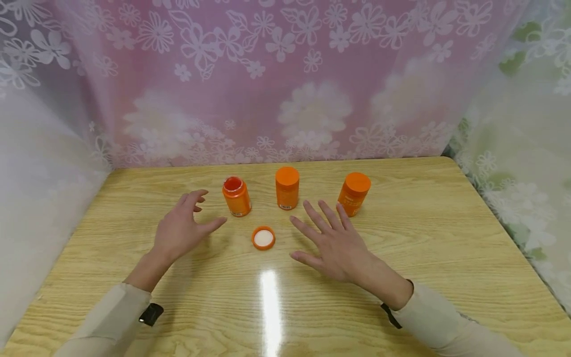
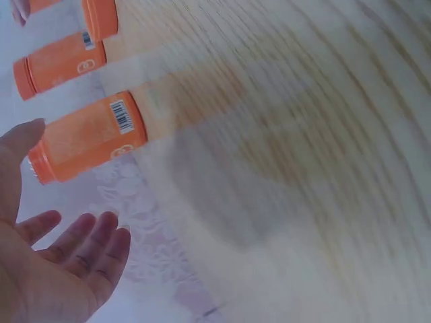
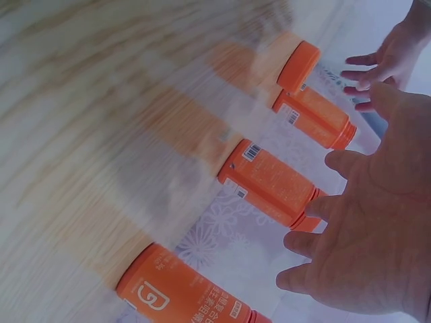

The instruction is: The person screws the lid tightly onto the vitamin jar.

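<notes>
An uncapped orange bottle [image 1: 238, 199] stands at the left of a row, its threaded mouth bare. My left hand [image 1: 182, 225] hovers just left of it, thumb and fingers spread apart and holding nothing. The orange screw cap [image 1: 263, 238] lies on the table with its white liner facing up, between the two hands. My right hand [image 1: 335, 244] is held over the table with fingers spread, nothing in it. Beyond its fingertips are a capped orange bottle [image 1: 287, 188] in the middle and another capped bottle [image 1: 354, 193] at the right, partly covered by the fingers in the head view.
The wood-grain table [image 1: 214, 307] runs back to a pink floral curtain [image 1: 285, 89]. Pale floral cloth [image 1: 531, 148] hangs along the right side, and white cloth [image 1: 44, 198] along the left. A bright light reflection streaks the tabletop near the front.
</notes>
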Demonstrator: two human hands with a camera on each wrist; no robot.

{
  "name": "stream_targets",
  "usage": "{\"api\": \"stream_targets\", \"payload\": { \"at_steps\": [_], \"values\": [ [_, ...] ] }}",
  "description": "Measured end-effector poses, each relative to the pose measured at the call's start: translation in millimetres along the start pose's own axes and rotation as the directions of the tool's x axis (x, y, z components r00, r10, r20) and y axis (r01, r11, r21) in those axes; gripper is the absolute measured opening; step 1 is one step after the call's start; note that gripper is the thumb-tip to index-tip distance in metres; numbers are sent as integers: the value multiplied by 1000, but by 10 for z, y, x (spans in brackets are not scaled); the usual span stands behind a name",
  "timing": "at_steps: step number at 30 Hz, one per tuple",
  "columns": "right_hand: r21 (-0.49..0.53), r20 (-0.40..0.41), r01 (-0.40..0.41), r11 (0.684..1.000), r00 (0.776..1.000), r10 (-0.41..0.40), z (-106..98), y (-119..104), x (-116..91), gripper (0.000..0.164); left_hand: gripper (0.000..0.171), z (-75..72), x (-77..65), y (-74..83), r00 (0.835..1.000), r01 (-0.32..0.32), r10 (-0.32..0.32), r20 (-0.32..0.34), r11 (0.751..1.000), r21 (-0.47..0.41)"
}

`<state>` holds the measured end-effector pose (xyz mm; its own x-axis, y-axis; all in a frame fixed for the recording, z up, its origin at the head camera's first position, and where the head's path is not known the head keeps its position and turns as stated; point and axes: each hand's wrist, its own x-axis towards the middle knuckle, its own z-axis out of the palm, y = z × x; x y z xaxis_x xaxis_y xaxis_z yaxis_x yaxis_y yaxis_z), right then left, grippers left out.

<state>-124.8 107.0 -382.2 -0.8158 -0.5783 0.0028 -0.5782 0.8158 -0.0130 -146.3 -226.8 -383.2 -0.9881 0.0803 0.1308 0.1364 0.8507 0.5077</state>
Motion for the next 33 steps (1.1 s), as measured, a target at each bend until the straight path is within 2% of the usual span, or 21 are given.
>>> {"api": "stream_targets", "payload": {
  "at_steps": [3, 6, 9, 13, 17, 21, 24, 28, 33],
  "values": [
    [10, 7, 0, 1000, 1000, 0, 0, -9, 5, 70, 82, 65, 83, -42, 1000, 10, -5, 29, 986, -165],
    [18, 6, 5, 1000, 1000, -5, 7, -23, 14, 70, 83, 152, 165, -72, 999, 28, -10, 53, 940, -341],
    [18, 7, 10, 1000, 1000, -10, 21, -34, 23, 70, 84, 243, 242, -98, 998, 51, -31, 53, 892, -449],
    [13, 1, 16, 1000, 1000, -16, 43, -45, 25, 70, 83, 345, 329, -102, 997, 73, -54, 51, 845, -530],
    [12, -19, 25, 1000, 1000, -25, 57, -53, 18, 70, 81, 414, 410, -74, 997, 72, -39, 69, 817, -572],
    [20, -32, 31, 999, 999, -30, 69, -57, 10, 69, 80, 387, 455, 44, 993, 91, -20, 120, 778, -621],
    [35, -27, 31, 999, 999, -30, 78, -61, 6, 69, 82, 412, 492, 54, 989, 114, -22, 147, 748, -654],
    [51, -33, 43, 998, 999, -42, 84, -59, 3, 69, 86, 501, 538, -34, 988, 118, -20, 154, 746, -655],
    [58, -36, 50, 997, 998, -48, 92, -54, 6, 68, 77, 510, 558, -41, 988, 105, -9, 156, 775, -623]
  ]
}}
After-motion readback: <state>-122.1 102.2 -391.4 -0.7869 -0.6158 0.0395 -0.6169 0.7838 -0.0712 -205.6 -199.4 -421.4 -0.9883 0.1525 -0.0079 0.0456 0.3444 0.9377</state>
